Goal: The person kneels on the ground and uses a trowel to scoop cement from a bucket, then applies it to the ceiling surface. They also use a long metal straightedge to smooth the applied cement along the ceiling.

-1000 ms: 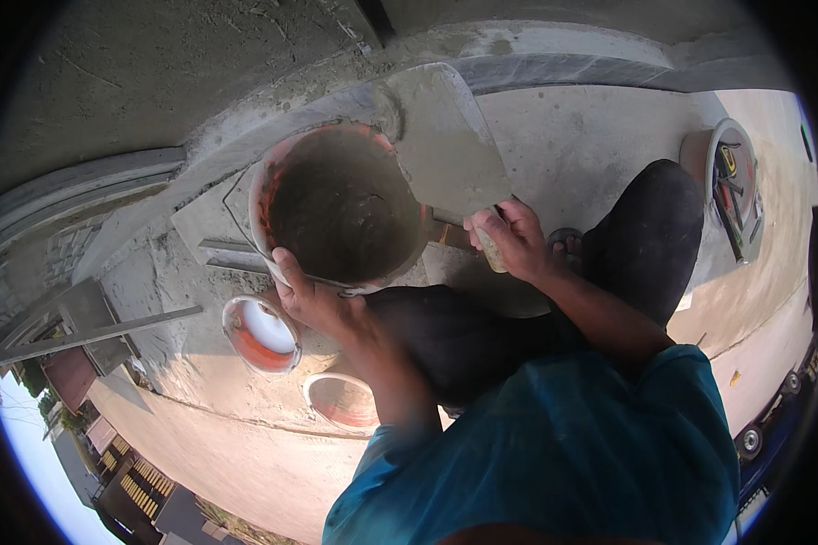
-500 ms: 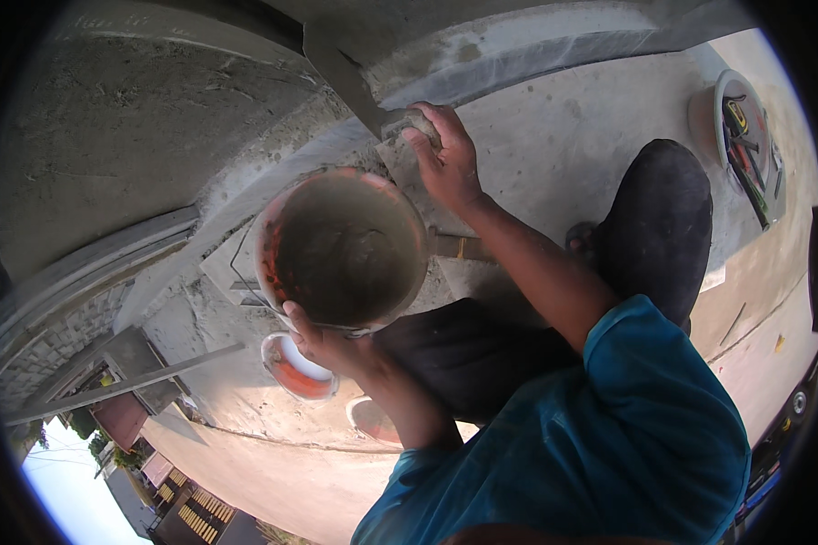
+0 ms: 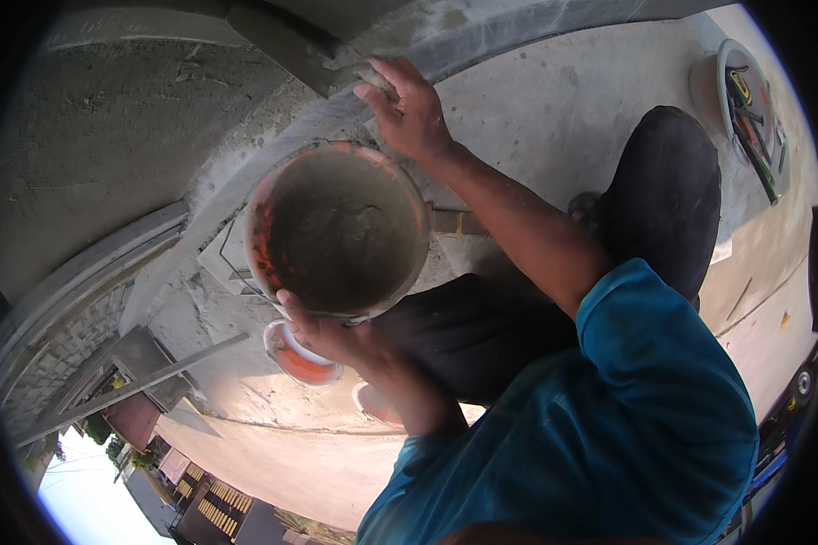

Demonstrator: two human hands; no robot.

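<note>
My right hand (image 3: 413,113) is closed round the mortar-caked handle of a trowel (image 3: 282,45). Its long grey blade points up and to the left, close to the grey plastered surface. Below it, an orange bucket (image 3: 420,204) smeared with cement holds wet grey mortar (image 3: 341,227). My left hand (image 3: 323,334) grips the bucket's near rim, thumb on the inner side and the other fingers mostly hidden beneath. The bucket's wire handle (image 3: 230,259) hangs at its left side.
A tub (image 3: 704,86) with hand tools stands at the far right. Behind my left forearm are an orange and white container (image 3: 304,361) and another pale one (image 3: 373,402). A long bar (image 3: 191,357) juts in at the left. My bent knee (image 3: 668,173) rises at right.
My right hand and the trowel have moved up and to the left, toward the plastered surface. The left hand keeps its grip on the bucket, which sits slightly higher in view.
</note>
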